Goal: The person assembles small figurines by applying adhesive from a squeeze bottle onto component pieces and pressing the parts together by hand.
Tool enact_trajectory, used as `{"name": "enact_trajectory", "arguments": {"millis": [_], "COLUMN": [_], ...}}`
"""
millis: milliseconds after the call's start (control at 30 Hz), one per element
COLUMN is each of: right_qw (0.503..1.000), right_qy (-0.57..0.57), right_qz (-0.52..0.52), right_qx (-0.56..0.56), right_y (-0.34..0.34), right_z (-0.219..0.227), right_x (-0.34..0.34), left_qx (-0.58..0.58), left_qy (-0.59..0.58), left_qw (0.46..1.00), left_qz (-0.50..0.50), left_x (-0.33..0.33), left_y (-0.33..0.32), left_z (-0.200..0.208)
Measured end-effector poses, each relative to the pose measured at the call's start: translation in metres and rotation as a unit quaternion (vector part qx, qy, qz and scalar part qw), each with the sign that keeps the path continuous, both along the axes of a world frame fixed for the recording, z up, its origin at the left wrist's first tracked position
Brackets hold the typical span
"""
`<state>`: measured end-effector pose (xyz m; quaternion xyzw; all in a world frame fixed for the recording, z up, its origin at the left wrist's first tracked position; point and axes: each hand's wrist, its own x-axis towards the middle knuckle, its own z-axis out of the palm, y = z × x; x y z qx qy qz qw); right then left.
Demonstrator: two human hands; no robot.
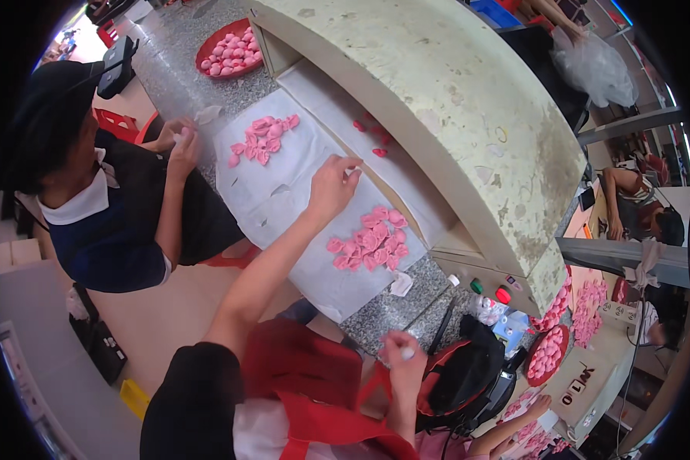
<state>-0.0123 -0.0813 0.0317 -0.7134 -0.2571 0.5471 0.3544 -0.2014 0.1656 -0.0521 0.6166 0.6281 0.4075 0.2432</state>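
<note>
My left hand (333,186) reaches over a white paper sheet (291,192) at the opening of a cream, curved-top machine (422,84). Its fingers are bent and apart, with nothing visible between them. Close to my body, my right hand (403,359) is closed on a small white piece (408,353), too blurred to name. A pile of small pink moulded pieces (372,241) lies on the sheet below my left hand. Another group of pink pieces (262,139) lies farther left. Inside the machine, several darker pink pieces (377,138) rest on a pale surface.
At left, a co-worker (123,199) holds a small white thing in both hands. A red tray (230,50) of round pink pieces stands at the back. Green and red buttons (503,294) are on the machine's side. A black bag (468,368) is beside my right hand; other workers sit at right.
</note>
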Motion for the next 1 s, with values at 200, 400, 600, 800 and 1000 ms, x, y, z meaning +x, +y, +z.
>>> {"name": "enact_trajectory", "arguments": {"millis": [200,400,600,800,1000], "right_qw": [0.919,0.841,0.828,0.970,0.993], "right_qy": [-0.270,-0.448,-0.457,-0.138,0.084], "right_qz": [0.072,0.180,0.207,0.087,0.000], "right_qx": [0.280,0.246,0.250,0.178,0.085], "right_y": [0.190,0.310,0.326,0.210,0.068], "right_z": [-0.077,-0.105,-0.113,-0.060,-0.026], "right_x": [-0.033,-0.068,-0.049,-0.044,-0.029], "left_qx": [-0.131,-0.175,-0.134,0.064,-0.014], "left_qy": [-0.067,-0.073,-0.039,0.130,0.368], "left_qw": [0.989,0.982,0.990,0.985,0.928], "left_qz": [0.021,0.005,0.016,0.092,0.067], "left_x": [-0.005,-0.044,-0.064,-0.106,-0.121], "left_y": [-0.142,-0.221,-0.173,-0.004,0.105], "left_z": [0.007,-0.002,-0.006,-0.026,-0.047]}}
